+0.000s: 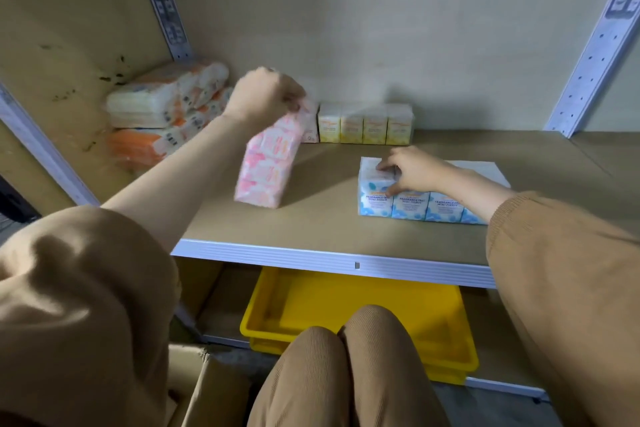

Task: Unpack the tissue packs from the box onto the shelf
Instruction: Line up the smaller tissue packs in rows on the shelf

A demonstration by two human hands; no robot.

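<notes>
Brown shelf point(329, 218) with a white front edge. It's got orange packs point(166, 104) stacked in the back left corner, a yellow pack point(367, 125) along the back wall and a pink pack point(266, 163) tilted mid-shelf. The blue pack point(408, 206) sits nearer the front on the right, with a white sheet point(485, 170) showing just behind it.

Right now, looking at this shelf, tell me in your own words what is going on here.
A person is stocking tissue packs. The left hand grips a tilted pink pack by its top end. The right hand holds the end of a blue pack standing on the shelf. A yellow pack sits at the back.
</notes>
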